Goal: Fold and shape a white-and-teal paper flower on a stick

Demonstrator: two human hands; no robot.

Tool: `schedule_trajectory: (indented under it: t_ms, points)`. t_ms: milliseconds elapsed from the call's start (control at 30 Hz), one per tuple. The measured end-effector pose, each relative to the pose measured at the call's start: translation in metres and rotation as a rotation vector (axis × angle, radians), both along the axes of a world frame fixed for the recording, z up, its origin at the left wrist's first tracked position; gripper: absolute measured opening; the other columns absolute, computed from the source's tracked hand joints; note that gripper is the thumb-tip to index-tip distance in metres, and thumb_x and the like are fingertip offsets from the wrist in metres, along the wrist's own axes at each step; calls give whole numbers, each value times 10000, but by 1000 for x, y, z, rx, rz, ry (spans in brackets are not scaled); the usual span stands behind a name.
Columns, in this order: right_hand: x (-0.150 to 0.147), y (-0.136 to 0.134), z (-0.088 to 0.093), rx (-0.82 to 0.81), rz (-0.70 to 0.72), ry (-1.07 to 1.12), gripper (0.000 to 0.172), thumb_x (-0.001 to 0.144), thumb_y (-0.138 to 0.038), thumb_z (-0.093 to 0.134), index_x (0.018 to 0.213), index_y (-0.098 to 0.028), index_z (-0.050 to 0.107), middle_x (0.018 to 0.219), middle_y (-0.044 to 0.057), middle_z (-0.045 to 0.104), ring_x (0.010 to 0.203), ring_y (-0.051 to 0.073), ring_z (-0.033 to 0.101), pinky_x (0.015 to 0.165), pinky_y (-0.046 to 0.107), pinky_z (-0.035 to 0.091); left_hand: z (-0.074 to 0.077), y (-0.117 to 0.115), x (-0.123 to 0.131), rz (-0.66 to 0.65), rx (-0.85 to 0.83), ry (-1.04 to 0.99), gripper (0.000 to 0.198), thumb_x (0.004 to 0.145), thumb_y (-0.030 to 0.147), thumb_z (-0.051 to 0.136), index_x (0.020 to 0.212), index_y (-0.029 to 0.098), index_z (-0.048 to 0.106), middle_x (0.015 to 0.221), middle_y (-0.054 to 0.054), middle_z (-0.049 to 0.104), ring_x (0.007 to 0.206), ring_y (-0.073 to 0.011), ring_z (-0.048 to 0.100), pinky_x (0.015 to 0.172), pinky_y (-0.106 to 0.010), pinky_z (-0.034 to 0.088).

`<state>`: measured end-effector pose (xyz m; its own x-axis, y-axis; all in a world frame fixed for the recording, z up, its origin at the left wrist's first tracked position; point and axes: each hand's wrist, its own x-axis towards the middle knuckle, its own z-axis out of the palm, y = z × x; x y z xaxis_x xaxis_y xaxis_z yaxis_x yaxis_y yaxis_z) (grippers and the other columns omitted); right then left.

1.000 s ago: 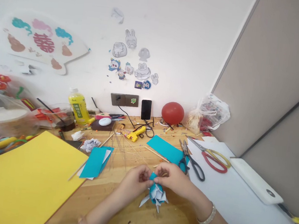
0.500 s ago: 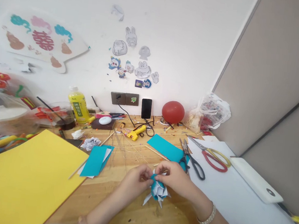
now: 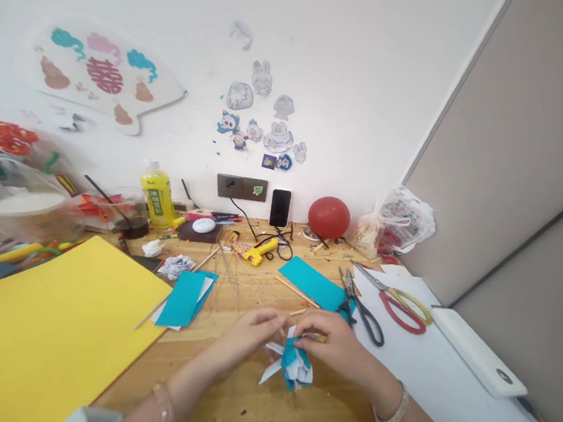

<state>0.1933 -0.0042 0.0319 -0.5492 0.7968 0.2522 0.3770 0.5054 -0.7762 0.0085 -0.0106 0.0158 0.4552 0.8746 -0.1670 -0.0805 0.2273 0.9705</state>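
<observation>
A blue and white folded-paper flower [image 3: 298, 367] is between my hands, low in front of me, with white pointed strips sticking out to its left. My right hand [image 3: 335, 343] pinches its upper edge between thumb and fingers. My left hand [image 3: 261, 330] is curled at its upper left, fingertips partly hidden behind the paper. Just beyond the hands lie a blue paper sheet [image 3: 307, 281] and black-handled scissors [image 3: 369, 319]. To the left rest folded blue papers [image 3: 180, 301] and a crumpled-looking white paper flower [image 3: 176, 267].
A large yellow sheet [image 3: 58, 328] covers the left. On the right, white paper [image 3: 419, 380] carries red-and-yellow-handled scissors [image 3: 404, 310] and a white case-like object [image 3: 478, 352]. Towards the wall stand a yellow glue gun [image 3: 260, 252], a red balloon [image 3: 329, 217], a phone [image 3: 280, 207] and a bottle [image 3: 158, 198].
The flower has turned, so its white strips now point left. My left fingers have shifted up and behind it, while the right hand keeps its pinch. The head view has shifted slightly.
</observation>
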Motion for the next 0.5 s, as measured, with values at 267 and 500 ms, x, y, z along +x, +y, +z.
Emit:
schedule_trajectory:
  t_ms: [267,500]
  points:
    - [-3,-1,1,278,134,-212,145,849,-224,510,848,-231,655,840,35,679,841,169,595,795,301,417,-20,5,4,-27,98,43,348,646,460,673,682,162,498,583,46,562,533,-108,560,508,-216,428]
    - [0,-5,2,384,141,-239,245,886,-238,448,748,-221,649,702,35,671,716,166,592,699,296,427,-14,2,10,52,168,125,399,619,532,635,635,164,480,556,56,482,505,-99,481,472,-215,399]
